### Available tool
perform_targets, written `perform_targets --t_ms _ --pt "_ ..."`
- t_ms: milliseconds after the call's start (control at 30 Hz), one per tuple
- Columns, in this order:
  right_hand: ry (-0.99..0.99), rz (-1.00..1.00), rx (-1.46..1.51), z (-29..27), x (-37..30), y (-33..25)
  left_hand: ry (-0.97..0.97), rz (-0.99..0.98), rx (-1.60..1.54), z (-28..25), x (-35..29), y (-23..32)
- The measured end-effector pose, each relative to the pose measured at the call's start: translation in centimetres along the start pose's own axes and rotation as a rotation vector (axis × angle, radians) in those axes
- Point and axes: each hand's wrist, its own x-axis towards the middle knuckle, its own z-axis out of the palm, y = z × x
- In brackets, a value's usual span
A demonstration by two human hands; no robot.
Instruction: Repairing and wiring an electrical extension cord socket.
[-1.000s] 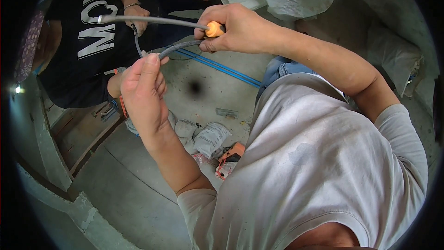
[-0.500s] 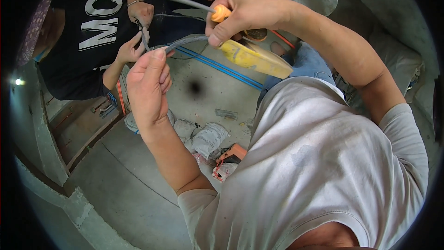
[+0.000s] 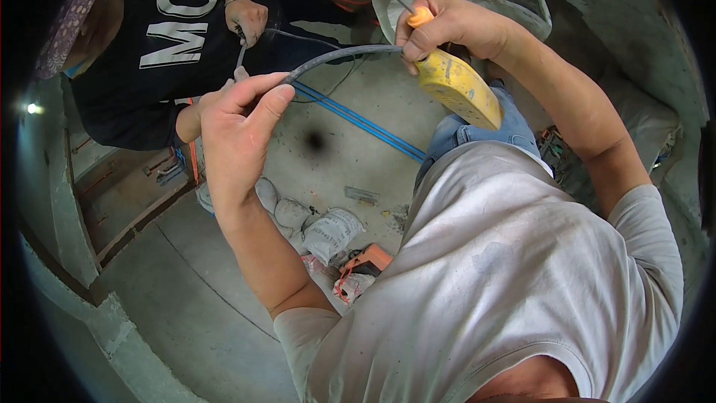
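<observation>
A: The grey cable [image 3: 335,56] is arcing between both hands, up around twelve o'clock in the view, over the concrete floor [image 3: 186,283].

B: Which hand is gripping it where?

A: The left hand [image 3: 239,123] is pinching its lower end between thumb and forefinger, at about ten o'clock. The right hand [image 3: 447,26] is closing round the other end together with a yellow tool [image 3: 455,89], at one o'clock.

B: How is it likely handling?

A: It is holding a smooth bend without kinking, so I am judging it springy, fairly stiff and light. The sheath is looking smooth, possibly slippery, so gripping close to the tool is seeming wisest.

B: Anyone else nearby?

A: A person in a black shirt is holding a thinner wire [image 3: 298,33] at eleven o'clock.
</observation>
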Motion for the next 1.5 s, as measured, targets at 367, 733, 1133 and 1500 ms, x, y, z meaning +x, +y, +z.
perform_targets --t_ms 367,733,1133,1500 --pt "0.078 0.038 0.085 -1.5 -1.0 1.2 0.047 0.043 0.042 0.5 0.4 0.0" --pt "0.098 0.077 0.032 -1.1 -1.3 0.8 0.245 0.304 0.193 1.9 1.5 -0.6" --pt "0.196 0.033 -0.112 -1.9 -1.8 2.4 0.178 0.328 0.243 1.5 1.2 -1.3" --pt "0.328 -0.018 -0.183 -2.8 -2.8 4.7 0.174 0.685 0.452 1.5 0.5 -0.6"
